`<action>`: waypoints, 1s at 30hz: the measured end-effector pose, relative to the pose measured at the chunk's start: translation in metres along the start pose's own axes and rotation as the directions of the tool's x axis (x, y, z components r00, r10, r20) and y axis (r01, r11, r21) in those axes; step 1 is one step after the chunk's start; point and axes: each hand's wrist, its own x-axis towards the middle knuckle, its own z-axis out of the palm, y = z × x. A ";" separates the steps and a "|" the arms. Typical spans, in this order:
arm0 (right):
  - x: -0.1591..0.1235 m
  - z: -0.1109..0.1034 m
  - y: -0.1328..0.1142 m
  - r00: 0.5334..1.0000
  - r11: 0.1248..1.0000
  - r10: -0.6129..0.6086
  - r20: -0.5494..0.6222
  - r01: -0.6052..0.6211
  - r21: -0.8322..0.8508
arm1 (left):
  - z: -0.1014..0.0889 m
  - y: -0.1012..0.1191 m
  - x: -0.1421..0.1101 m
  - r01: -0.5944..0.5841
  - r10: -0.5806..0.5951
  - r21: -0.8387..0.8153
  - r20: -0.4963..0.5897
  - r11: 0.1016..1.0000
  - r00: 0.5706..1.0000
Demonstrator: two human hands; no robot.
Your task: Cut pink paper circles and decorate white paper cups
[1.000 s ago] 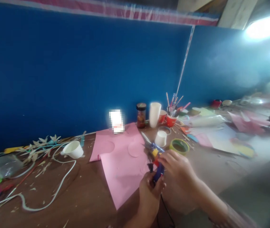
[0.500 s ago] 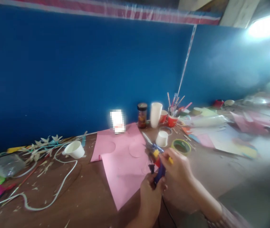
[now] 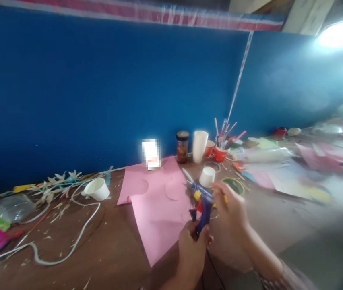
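Note:
My left hand [image 3: 191, 245] is closed around the lower end of the blue handle of a glue gun [image 3: 206, 213]. The gun's body lies above the pink paper's right edge. Yellow and red parts show at its front, and a small black piece [image 3: 193, 214] sticks up by my left fingers. A dark cord [image 3: 213, 266] hangs below. My right hand [image 3: 230, 203] is at the gun's rear, fingers bent together. A small yellow thing [image 3: 226, 199] shows between them; its kind is mostly hidden. Pink paper [image 3: 159, 225] with curved cut lines lies left of the gun.
A white cup [image 3: 207, 176] and green-yellow tape roll [image 3: 234, 185] stand beyond my hands. Behind are a dark-lidded jar [image 3: 182, 147], a tall white cup [image 3: 200, 146] and a red cup [image 3: 220, 154] of brushes. At left: a tipped cup [image 3: 97, 189], white cord [image 3: 81, 233], scraps.
My right hand has shifted slightly right and up from the gun's handle, uncovering more of its blue body. The yellow thing moved with it. My left hand stays on the handle.

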 end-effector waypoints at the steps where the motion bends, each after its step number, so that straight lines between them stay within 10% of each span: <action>1: 0.000 -0.002 -0.001 0.997 0.998 -0.059 0.050 0.058 0.010 | 0.000 0.001 0.000 -0.010 0.010 -0.016 0.001 1.000 1.000; 6: -0.006 -0.003 -0.007 0.961 0.970 -0.245 0.126 0.244 0.022 | 0.001 0.001 0.003 -0.014 0.014 -0.004 -0.021 1.000 1.000; 16: -0.002 0.014 -0.018 0.957 0.936 -0.231 0.175 0.267 -0.227 | -0.001 -0.004 0.003 -0.056 0.058 0.060 -0.041 0.997 0.997; 23: 0.000 0.017 -0.014 0.987 0.983 -0.157 0.030 0.159 -0.096 | 0.002 0.002 -0.001 -0.005 0.003 -0.069 -0.027 0.998 1.000; 30: 0.012 0.005 -0.002 0.981 0.980 0.172 -0.096 -0.160 0.115 | -0.001 0.004 -0.004 0.036 -0.035 -0.094 0.011 0.995 0.999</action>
